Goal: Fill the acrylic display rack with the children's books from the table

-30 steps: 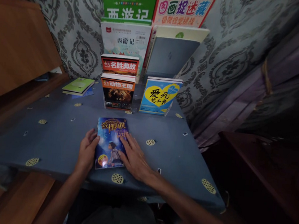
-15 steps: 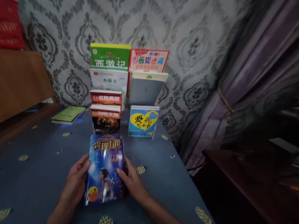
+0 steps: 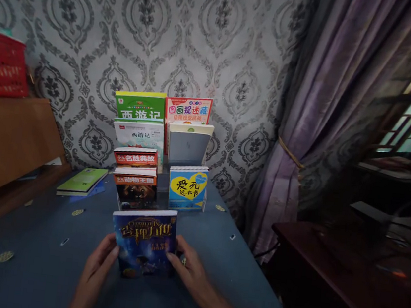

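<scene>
Tilted more upright than half a second ago, the dark-blue book (image 3: 145, 244), gripped at its side edges by the partly curled left hand (image 3: 99, 262) and right hand (image 3: 190, 268), is in front of the lion-covered book (image 3: 136, 193), the yellow-heart book (image 3: 187, 189) standing to the latter's right.

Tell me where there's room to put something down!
Two patches of bare tablecloth: between the left hand and the green book, and from the right hand to the tablecloth's right edge. It's crowded in the middle: the dark blue book, with upright books behind.
</scene>
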`<state>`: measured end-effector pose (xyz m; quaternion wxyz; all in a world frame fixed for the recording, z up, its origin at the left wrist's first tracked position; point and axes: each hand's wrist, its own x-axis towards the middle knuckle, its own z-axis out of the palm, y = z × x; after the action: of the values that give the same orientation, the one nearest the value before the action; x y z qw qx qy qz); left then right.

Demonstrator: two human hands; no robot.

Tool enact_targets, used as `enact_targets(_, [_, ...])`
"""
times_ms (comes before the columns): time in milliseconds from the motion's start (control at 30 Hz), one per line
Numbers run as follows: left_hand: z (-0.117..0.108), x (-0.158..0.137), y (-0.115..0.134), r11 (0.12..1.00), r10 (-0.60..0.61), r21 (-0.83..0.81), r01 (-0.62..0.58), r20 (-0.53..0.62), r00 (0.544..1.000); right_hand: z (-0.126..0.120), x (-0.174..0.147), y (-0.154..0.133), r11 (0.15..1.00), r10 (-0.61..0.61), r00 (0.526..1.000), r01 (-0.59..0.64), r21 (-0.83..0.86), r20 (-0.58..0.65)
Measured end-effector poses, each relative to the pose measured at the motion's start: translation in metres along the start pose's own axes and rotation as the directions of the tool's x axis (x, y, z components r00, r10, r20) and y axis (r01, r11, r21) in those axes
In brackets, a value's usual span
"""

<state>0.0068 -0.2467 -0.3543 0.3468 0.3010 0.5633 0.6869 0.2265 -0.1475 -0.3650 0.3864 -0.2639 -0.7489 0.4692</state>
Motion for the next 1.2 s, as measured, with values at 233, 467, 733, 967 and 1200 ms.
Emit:
enact_targets(233, [-0.015, 0.0, 0.019, 0.922, 0.136, 0.322, -0.213, 0.245, 0.96, -0.009, 0.004, -0.014, 0.998, 0.036, 0.995, -0.031, -0.053, 0.09])
enact_targets(467, [0.008, 0.003, 0.038, 0.943, 0.014, 0.316, -0.101, 0.268, 0.963, -0.017, 0.014, -0.009, 0.992, 0.017, 0.99, 0.001, -0.13, 0.143])
enact_targets(733, [0.052, 0.018, 0.075, 0.959, 0.077, 0.247, -0.136, 0.233, 0.969, -0.05, 0.046, -0.031, 0.986, -0.148, 0.985, 0.155, -0.066, 0.091])
enact_targets(967, [0.088, 0.037, 0.108, 0.969, 0.155, 0.151, -0.196, 0.247, 0.956, -0.085, 0.079, -0.059, 0.973, -0.23, 0.97, 0.231, -0.003, 0.076])
enact_targets(1200, [0.134, 0.071, 0.159, 0.909, 0.375, 0.069, -0.412, 0.303, 0.876, -0.129, 0.127, -0.092, 0.914, -0.391, 0.915, 0.372, -0.164, -0.103])
